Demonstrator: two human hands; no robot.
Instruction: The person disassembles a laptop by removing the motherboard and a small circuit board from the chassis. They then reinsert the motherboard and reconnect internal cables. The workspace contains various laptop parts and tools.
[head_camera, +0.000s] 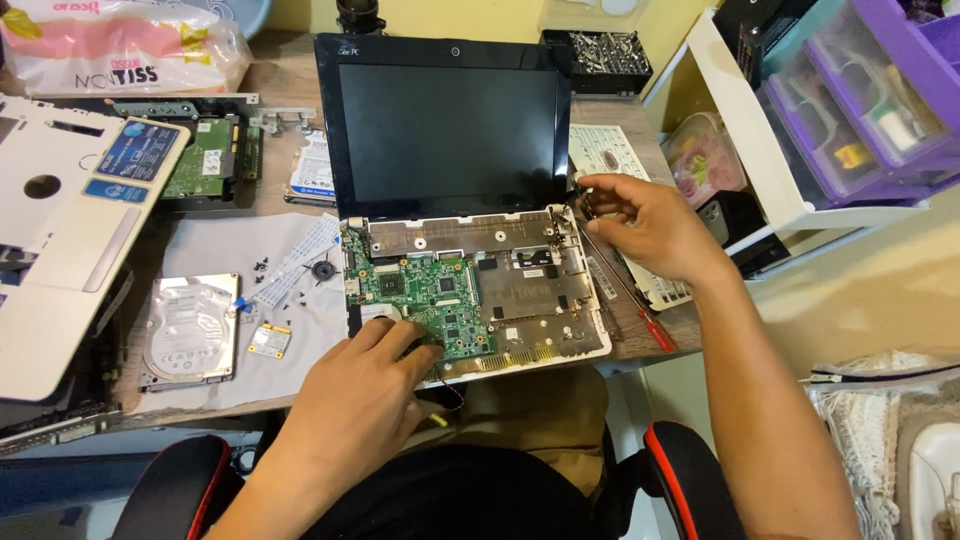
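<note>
Laptop (480, 300) under both hands (365, 390) (645, 225).

We're seeing a glossy black plastic laptop screen (447, 130) over a white plastic base (590, 345). The green circuit board (430, 295) is looking matt, the shield plate (530, 300) dull grey metal. The hard drive (190, 330) is showing brushed shiny metal, lying on matt grey cloth (220, 245). The screwdriver (625, 290) is showing a metal shaft and red plastic handle.
</note>
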